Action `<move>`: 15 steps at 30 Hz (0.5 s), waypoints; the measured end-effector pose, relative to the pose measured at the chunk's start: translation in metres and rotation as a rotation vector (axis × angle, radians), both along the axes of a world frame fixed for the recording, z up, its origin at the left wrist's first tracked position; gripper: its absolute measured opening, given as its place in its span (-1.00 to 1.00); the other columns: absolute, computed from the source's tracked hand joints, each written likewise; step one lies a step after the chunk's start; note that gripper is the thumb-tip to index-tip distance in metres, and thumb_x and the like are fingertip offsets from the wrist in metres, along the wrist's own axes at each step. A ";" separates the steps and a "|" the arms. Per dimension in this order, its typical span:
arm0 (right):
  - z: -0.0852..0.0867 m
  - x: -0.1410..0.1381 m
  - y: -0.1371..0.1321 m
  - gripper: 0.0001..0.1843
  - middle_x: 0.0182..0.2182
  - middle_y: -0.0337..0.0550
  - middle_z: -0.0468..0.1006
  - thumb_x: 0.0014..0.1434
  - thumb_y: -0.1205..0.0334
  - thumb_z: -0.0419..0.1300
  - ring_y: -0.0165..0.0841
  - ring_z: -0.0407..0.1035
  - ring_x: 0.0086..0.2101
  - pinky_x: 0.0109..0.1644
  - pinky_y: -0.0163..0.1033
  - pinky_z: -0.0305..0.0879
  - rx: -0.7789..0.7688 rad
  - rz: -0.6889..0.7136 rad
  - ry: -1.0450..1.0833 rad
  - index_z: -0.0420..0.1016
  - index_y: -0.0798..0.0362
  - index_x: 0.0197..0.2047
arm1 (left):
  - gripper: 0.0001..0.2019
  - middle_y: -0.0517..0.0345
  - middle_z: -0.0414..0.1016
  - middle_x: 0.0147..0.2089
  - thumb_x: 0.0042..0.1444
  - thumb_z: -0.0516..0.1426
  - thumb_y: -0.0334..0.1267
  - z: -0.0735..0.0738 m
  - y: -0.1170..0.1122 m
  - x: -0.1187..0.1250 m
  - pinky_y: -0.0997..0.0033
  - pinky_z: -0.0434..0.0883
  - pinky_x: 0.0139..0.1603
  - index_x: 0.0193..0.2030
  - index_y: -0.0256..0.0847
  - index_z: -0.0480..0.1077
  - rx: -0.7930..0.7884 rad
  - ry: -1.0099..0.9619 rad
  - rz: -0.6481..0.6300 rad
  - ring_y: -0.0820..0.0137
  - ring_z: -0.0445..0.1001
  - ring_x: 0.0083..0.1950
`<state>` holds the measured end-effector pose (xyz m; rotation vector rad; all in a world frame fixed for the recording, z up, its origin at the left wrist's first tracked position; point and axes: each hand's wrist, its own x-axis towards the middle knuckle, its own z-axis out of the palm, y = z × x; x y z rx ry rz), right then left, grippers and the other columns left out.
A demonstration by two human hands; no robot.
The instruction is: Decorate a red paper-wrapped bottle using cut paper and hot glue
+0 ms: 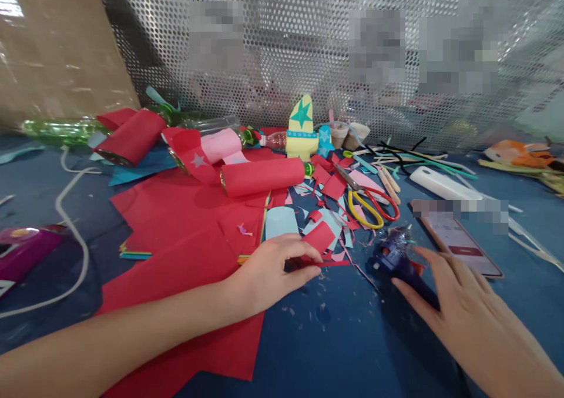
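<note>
My left hand reaches across red paper sheets and pinches a thin red paper strip on the blue table. A small folded red paper piece lies just beyond its fingertips. My right hand rests with fingers stretched over the handle of a dark blue glue gun lying on the table; the fingers touch it but are not wrapped round it.
Scissors with yellow and red handles lie among paper scraps. A phone is right of the glue gun. Red paper-wrapped bottles and a yellow paper rocket stand behind. A white cord runs at left. Perforated metal wall at back.
</note>
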<state>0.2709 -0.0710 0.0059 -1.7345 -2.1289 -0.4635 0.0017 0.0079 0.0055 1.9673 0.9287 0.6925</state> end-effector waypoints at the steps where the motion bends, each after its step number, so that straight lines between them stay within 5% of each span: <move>1: 0.005 -0.006 0.001 -0.39 -0.14 0.25 0.48 0.29 -0.15 -0.14 0.07 0.44 -0.17 -0.19 0.17 0.38 0.006 -0.014 -0.025 0.33 0.21 0.06 | -0.92 0.19 0.48 -0.32 0.11 0.18 -0.34 0.001 0.000 0.000 0.49 0.39 -0.22 -0.27 -0.19 0.51 0.050 0.020 -0.022 0.47 0.45 -0.28; 5: 0.020 -0.042 0.009 -0.58 -0.04 0.00 0.52 0.32 -0.01 -0.04 -0.24 0.48 -0.11 -0.14 -0.16 0.47 -0.148 0.331 0.061 0.30 0.02 0.12 | -0.93 0.22 0.47 -0.37 0.13 0.18 -0.36 0.004 -0.004 0.001 0.54 0.37 -0.28 -0.26 -0.19 0.51 0.167 0.064 -0.089 0.48 0.44 -0.32; 9: 0.025 -0.061 0.021 -0.64 -0.29 -0.17 0.64 0.37 0.34 -0.15 -0.38 0.54 -0.31 -0.23 -0.29 0.48 -0.221 0.613 0.116 0.48 0.03 -0.11 | -0.93 0.23 0.44 -0.41 0.11 0.21 -0.34 0.002 -0.008 0.000 0.58 0.37 -0.34 -0.25 -0.20 0.51 0.253 0.076 -0.103 0.49 0.43 -0.37; 15: 0.043 -0.032 0.064 -0.79 -0.26 -0.25 0.67 0.28 0.26 0.06 -0.34 0.57 -0.35 -0.27 -0.28 0.49 -0.220 0.336 0.156 0.52 -0.05 -0.14 | -0.79 0.14 0.44 -0.36 0.28 0.00 -0.28 -0.006 0.003 -0.007 0.48 0.44 -0.31 -0.11 -0.23 0.45 0.497 0.160 0.069 0.44 0.45 -0.35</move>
